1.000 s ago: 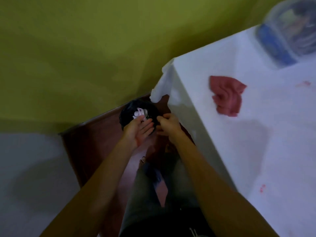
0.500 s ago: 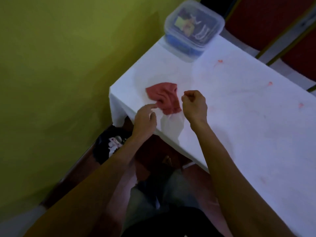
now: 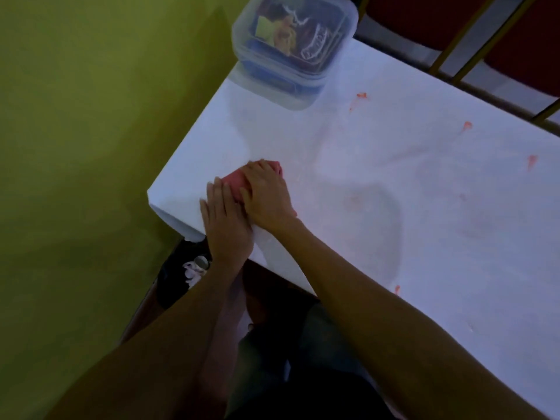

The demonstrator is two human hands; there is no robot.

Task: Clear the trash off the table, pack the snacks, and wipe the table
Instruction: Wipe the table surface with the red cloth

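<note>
- Cloth, red (image 3: pixel 235 180): it lies bunched on the white table (image 3: pixel 394 192) near the corner closest to the green wall (image 3: pixel 91 131), mostly hidden under the hands. That spot seems a sensible start for wiping, since strokes can run outward from the corner.
- Right hand (image 3: pixel 268 197) lies over the cloth with fingers curled down around its far side, pressed onto it; whether they actually pinch the fabric cannot be told.
- Left hand (image 3: pixel 227 222) rests flat, fingers together and extended, its fingertips touching the cloth's near edge. It looks placed to gather the cloth or to steady the table covering at the edge.
- Red smears (image 3: pixel 360 96) dot the far and right parts of the table, well apart from the cloth, so wiping appears hardly begun.
- Lidded clear plastic container (image 3: pixel 291 53) stands at the far corner with snack packets visible inside, which suggests packing is done and it is parked out of the wiping path.
- Black trash bin (image 3: pixel 172 283) sits on the floor just below the near corner, with pale crumpled waste in it, handy for sweeping scraps off the edge.
- Risk, as a judgement: hard strokes could drag the covering.
</note>
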